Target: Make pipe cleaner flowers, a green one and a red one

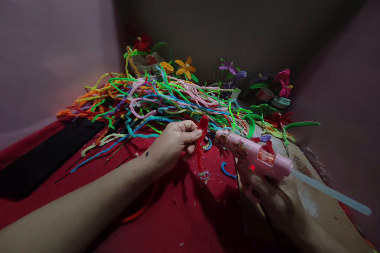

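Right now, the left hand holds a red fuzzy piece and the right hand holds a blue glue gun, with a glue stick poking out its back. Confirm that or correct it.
One correction: the head view shows that the glue gun is pink, not blue. The left hand does hold the red fuzzy piece, the right hand holds the gun, and the glue stick pokes out its back.

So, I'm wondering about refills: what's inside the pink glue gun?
A pale glue stick juts from the rear of the pink glue gun. The stick's inner end, and anything else inside, can't be seen: the gun's body covers them.
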`<state>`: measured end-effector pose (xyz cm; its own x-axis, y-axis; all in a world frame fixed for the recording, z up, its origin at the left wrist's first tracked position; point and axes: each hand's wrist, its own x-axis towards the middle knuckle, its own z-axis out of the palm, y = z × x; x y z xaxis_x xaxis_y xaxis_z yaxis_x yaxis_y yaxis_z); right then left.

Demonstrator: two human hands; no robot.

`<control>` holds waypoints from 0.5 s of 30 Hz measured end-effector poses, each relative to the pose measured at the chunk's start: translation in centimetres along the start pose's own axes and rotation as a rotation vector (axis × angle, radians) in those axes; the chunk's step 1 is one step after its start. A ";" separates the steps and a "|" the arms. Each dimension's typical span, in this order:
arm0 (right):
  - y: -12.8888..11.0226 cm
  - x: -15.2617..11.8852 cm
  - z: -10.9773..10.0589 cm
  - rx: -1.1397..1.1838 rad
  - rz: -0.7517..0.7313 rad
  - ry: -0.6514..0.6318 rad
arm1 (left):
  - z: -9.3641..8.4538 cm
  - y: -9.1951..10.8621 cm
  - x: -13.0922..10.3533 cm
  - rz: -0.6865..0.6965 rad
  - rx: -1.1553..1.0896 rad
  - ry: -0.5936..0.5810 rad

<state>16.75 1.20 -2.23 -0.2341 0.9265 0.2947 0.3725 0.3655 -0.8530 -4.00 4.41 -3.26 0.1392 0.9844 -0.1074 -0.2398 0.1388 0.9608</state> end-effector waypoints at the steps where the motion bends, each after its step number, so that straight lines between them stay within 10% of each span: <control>1: 0.0 0.0 0.0 -0.022 0.008 -0.004 | 0.0 0.0 0.0 0.002 -0.001 -0.001; 15: 0.3 -0.2 -0.2 0.022 -0.006 -0.032 | -0.2 -0.2 0.2 0.020 -0.044 0.010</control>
<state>17.05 1.15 -2.48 -0.2650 0.9209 0.2860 0.3511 0.3684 -0.8608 -4.15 4.58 -3.48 0.1243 0.9880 -0.0913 -0.2844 0.1237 0.9507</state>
